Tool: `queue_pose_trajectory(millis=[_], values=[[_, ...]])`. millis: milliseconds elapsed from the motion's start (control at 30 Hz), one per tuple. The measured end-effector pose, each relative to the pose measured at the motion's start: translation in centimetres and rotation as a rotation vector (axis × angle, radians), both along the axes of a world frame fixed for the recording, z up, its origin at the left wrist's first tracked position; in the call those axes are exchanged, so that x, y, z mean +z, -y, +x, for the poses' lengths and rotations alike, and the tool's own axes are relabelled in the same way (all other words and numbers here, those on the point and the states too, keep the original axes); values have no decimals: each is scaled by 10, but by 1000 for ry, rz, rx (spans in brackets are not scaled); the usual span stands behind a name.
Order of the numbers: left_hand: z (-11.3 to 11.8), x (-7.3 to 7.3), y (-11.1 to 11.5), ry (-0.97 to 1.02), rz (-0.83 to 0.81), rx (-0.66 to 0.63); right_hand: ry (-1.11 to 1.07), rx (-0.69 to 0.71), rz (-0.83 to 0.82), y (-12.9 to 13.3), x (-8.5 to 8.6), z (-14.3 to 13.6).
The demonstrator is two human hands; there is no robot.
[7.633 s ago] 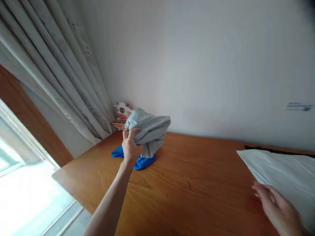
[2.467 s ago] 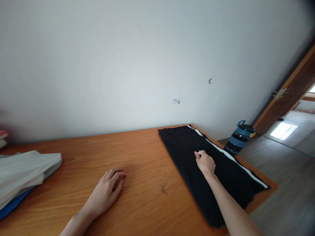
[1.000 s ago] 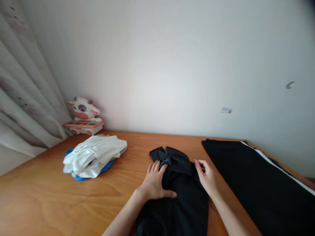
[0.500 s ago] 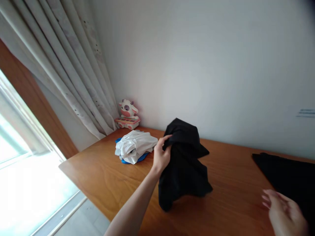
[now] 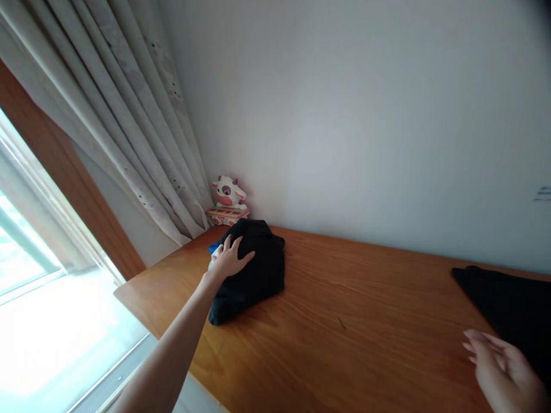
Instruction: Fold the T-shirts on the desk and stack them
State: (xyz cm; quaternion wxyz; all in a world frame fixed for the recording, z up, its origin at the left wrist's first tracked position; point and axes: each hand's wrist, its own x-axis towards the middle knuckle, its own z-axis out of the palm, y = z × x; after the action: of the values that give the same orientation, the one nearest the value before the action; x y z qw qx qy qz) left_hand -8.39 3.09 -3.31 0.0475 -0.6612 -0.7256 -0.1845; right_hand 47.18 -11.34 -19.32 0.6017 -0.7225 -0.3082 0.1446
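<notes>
My left hand [image 5: 228, 259] lies flat, fingers spread, on top of a folded black garment [image 5: 253, 272] at the far left end of the wooden table [image 5: 344, 321]. The garment covers the pile beneath it; only a sliver of blue cloth [image 5: 213, 248] shows at its left edge. My right hand [image 5: 503, 370] hovers at the lower right with fingers apart, holding nothing, next to another black garment [image 5: 508, 304] spread flat on the table's right side.
A pink-and-white toy cow with a small keyboard [image 5: 227, 201] stands in the corner behind the pile. Pale curtains [image 5: 129, 126] hang at the left beside a bright window [image 5: 38, 310]. A white wall runs behind the table.
My left hand carried the black garment left and set it down on the white and blue pile, then flattened onto it. The right hand stayed at the lower right.
</notes>
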Motion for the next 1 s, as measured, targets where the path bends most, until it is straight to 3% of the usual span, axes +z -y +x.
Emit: queue_pose_trajectory(millis=[67,133,233,300,400,467,567,633,700,800,1000], values=[[-10,-26,2,-40,60,-16,-65,10,-67,4,11,-6],[-18,-36,5,-83,99,-35,-95,14,-73,5,18,-14],[-15,-29,6,-151,58,29,-63,48,-16,4,22,-23],[4,-23,6,-189,106,34,4,52,39,1,22,-26],[60,-31,8,-167,247,-143,60,61,107,-3,21,-27],[111,-50,15,-97,261,-377,91,41,119,-4,21,-28],[189,-86,29,45,144,-724,135,30,120,-4,23,-34],[227,-107,38,116,81,-784,165,33,110,-3,26,-37],[249,-122,44,147,55,-801,193,40,85,0,31,-34],[253,-131,45,171,49,-880,232,19,-1,13,44,-7],[246,-129,40,189,58,-900,388,-227,-409,64,75,92]])
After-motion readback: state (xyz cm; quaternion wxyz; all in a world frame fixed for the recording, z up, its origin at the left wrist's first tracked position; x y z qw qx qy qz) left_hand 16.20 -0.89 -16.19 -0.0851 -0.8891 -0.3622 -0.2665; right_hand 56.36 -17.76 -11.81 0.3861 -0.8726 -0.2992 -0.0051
